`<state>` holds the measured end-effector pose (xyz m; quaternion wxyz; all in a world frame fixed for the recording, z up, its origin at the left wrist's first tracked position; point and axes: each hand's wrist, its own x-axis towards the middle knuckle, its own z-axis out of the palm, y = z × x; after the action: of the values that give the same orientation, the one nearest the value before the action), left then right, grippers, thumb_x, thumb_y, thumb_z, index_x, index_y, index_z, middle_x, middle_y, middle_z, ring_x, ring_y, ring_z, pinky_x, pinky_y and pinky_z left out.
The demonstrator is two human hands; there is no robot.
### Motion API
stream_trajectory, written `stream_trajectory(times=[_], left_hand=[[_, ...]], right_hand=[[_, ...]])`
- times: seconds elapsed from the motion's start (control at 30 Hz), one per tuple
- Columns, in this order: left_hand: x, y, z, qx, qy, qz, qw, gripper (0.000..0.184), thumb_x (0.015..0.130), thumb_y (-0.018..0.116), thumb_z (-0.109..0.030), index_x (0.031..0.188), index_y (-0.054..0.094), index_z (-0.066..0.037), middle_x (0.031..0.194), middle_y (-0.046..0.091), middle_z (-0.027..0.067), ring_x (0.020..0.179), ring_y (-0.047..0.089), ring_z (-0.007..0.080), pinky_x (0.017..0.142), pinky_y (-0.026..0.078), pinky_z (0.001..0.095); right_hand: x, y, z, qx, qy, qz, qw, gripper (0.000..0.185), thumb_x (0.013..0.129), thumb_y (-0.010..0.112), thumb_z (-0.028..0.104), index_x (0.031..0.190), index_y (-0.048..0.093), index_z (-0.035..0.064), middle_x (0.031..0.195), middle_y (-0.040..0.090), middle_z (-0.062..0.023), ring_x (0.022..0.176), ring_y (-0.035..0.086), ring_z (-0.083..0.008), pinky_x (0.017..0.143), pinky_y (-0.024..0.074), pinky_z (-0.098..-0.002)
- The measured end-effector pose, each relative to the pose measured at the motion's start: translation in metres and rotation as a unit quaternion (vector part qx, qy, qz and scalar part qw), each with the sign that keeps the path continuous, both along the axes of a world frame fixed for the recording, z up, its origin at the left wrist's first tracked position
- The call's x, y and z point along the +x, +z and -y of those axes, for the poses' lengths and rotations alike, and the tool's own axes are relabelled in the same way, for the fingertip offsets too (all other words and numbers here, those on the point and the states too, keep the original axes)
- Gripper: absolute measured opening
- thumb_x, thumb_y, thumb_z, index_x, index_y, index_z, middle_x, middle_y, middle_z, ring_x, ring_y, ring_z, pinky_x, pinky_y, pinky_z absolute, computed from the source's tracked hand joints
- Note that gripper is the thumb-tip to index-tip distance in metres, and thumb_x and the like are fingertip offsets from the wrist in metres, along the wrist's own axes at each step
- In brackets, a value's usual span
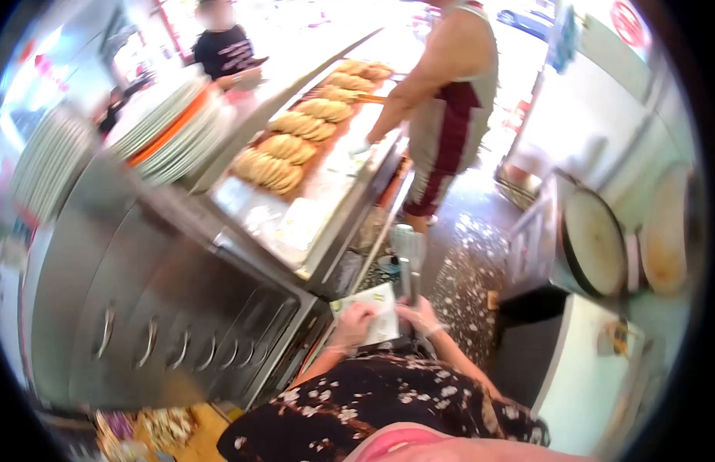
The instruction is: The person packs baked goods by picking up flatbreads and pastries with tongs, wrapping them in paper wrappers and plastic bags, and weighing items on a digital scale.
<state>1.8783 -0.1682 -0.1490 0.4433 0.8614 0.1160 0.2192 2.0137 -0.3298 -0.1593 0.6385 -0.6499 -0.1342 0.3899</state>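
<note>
My left hand (356, 325), in what looks like a thin clear glove, is closed on a piece of white printed paper (383, 312). Whether the paper is a flat sheet or a bag, I cannot tell. Just to its right, my right hand (424, 317) is wrapped round the lower end of metal tongs (408, 258), whose broad heads point away from me. Both hands are low in front of my body, close together beside the counter's near corner. Nothing shows between the tongs' heads, though they are blurred.
Rows of golden flatbreads (297, 125) lie on the counter (304, 219). A co-worker (450, 100) stands beside it, reaching over. Plate stacks (169, 127) stand on a steel drawer cabinet (173, 296). Round pans (596, 240) are at right. Another person (223, 50) stands beyond the counter.
</note>
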Motion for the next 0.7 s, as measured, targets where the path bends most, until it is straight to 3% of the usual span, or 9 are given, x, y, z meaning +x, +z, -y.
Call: stream_trajectory(times=[0.13, 0.2, 0.33, 0.4, 0.47, 0.5, 0.6, 0.67, 0.7], left_hand=[[0.02, -0.008, -0.023, 0.004, 0.06, 0.014, 0.998, 0.006, 0.079, 0.064, -0.007, 0.08, 0.059, -0.004, 0.078, 0.059, 0.0112, 0.074, 0.058, 0.0284, 0.068, 0.046, 0.0365], [0.033, -0.023, -0.027, -0.023, 0.121, 0.008, 0.992, 0.007, 0.079, 0.065, -0.008, 0.08, 0.06, -0.004, 0.076, 0.058, 0.0105, 0.073, 0.058, 0.0264, 0.067, 0.046, 0.0352], [0.063, -0.028, -0.029, -0.036, 0.214, 0.016, 0.976, 0.006, 0.079, 0.065, -0.007, 0.08, 0.06, -0.004, 0.076, 0.058, 0.0108, 0.072, 0.057, 0.0269, 0.066, 0.046, 0.035], [0.083, -0.024, -0.031, -0.007, 0.247, 0.0, 0.969, 0.009, 0.079, 0.065, -0.012, 0.081, 0.06, -0.004, 0.078, 0.058, 0.013, 0.074, 0.058, 0.0301, 0.067, 0.046, 0.0381], [0.103, -0.005, -0.031, 0.016, 0.287, 0.023, 0.957, 0.01, 0.079, 0.063, -0.014, 0.081, 0.062, -0.005, 0.079, 0.059, 0.0129, 0.077, 0.058, 0.0316, 0.069, 0.046, 0.0392], [0.11, -0.001, -0.031, 0.015, 0.313, 0.019, 0.95, 0.011, 0.08, 0.063, -0.016, 0.082, 0.062, -0.005, 0.081, 0.059, 0.0124, 0.079, 0.058, 0.0311, 0.071, 0.046, 0.0388], [0.127, 0.032, -0.023, 0.032, 0.366, -0.049, 0.929, 0.009, 0.08, 0.062, -0.016, 0.082, 0.062, -0.007, 0.082, 0.059, 0.0123, 0.08, 0.058, 0.031, 0.071, 0.047, 0.0391], [0.129, 0.024, -0.013, 0.03, 0.382, -0.027, 0.923, 0.008, 0.08, 0.062, -0.015, 0.082, 0.062, -0.007, 0.081, 0.059, 0.0121, 0.079, 0.058, 0.031, 0.07, 0.047, 0.0392], [0.133, 0.017, -0.011, 0.017, 0.417, -0.005, 0.909, 0.007, 0.08, 0.062, -0.014, 0.082, 0.062, -0.007, 0.081, 0.059, 0.0119, 0.079, 0.058, 0.031, 0.07, 0.047, 0.0393]], right_hand=[[0.04, 0.007, -0.039, -0.053, 0.122, 0.027, 0.991, 0.034, 0.077, 0.073, 0.024, 0.098, 0.056, 0.0035, 0.08, 0.059, -0.0027, 0.063, 0.056, -0.0094, 0.055, 0.0469, -0.025], [0.061, 0.008, -0.051, -0.086, 0.167, 0.187, 0.964, 0.04, 0.076, 0.073, 0.029, 0.098, 0.055, 0.001, 0.082, 0.058, -0.0058, 0.076, 0.057, -0.0154, 0.067, 0.0474, -0.0309], [0.107, -0.028, -0.09, -0.073, 0.254, 0.285, 0.921, 0.042, 0.075, 0.07, 0.025, 0.106, 0.054, 0.0006, 0.091, 0.059, -0.0143, 0.083, 0.057, -0.0218, 0.076, 0.0472, -0.0347], [0.134, -0.025, -0.113, -0.114, 0.323, 0.305, 0.889, 0.046, 0.074, 0.069, 0.021, 0.112, 0.054, 0.0004, 0.098, 0.061, -0.0168, 0.091, 0.059, -0.023, 0.081, 0.047, -0.0356], [0.154, -0.004, -0.131, -0.034, 0.348, 0.267, 0.898, 0.049, 0.072, 0.074, 0.021, 0.114, 0.057, 0.0018, 0.105, 0.063, -0.0136, 0.099, 0.059, -0.0205, 0.086, 0.0465, -0.0346], [0.168, -0.015, -0.141, -0.006, 0.365, 0.274, 0.889, 0.049, 0.075, 0.072, 0.026, 0.115, 0.055, 0.002, 0.101, 0.063, -0.0159, 0.096, 0.06, -0.0284, 0.087, 0.045, -0.0361], [0.191, -0.012, -0.164, 0.028, 0.415, 0.177, 0.892, 0.048, 0.074, 0.073, 0.025, 0.113, 0.055, 0.002, 0.101, 0.063, -0.0147, 0.094, 0.06, -0.0235, 0.085, 0.0459, -0.0342], [0.2, -0.044, -0.173, -0.009, 0.432, 0.335, 0.837, 0.046, 0.073, 0.074, 0.025, 0.109, 0.056, 0.002, 0.099, 0.064, -0.0138, 0.091, 0.06, -0.0202, 0.082, 0.0472, -0.0332], [0.201, -0.045, -0.178, 0.028, 0.453, 0.226, 0.862, 0.041, 0.075, 0.073, 0.025, 0.106, 0.057, 0.0031, 0.097, 0.064, -0.0153, 0.087, 0.061, -0.0218, 0.079, 0.0481, -0.0342]])
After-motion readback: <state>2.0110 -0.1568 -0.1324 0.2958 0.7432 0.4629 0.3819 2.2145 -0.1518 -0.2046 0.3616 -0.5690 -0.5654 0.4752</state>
